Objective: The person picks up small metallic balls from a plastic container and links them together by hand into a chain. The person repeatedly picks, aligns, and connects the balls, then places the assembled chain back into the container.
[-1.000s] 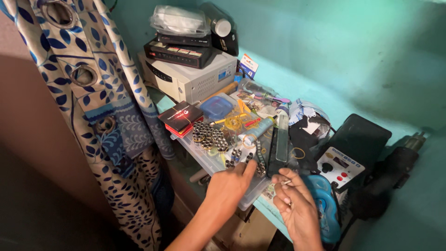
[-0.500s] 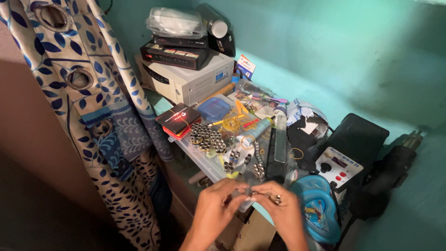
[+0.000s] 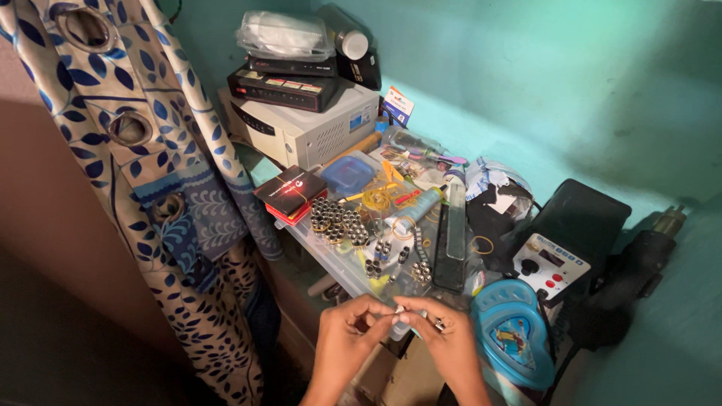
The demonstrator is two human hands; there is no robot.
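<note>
Pinching a tiny metal piece [image 3: 399,309] between both hands, left hand [image 3: 347,336] and right hand [image 3: 444,336] fingers pressed together on it. Probably mid-fitting; next calls for steady fingertip alignment above the clear tray [image 3: 323,252].

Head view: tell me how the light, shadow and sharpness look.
Head view: light falls from the upper right on the teal wall; lower left beside the curtain is deep shadow; both hands, left hand and right hand, are dim and slightly soft, the small piece between them too small to tell.

A clear tray [image 3: 331,256] of small metal cylinders [image 3: 336,220] is sitting mid-table [image 3: 677,331]; a curtain [image 3: 150,165] is hanging to its left, a soldering station [image 3: 560,244] is standing right, and stacked boxes [image 3: 301,124] are lying far behind.
</note>
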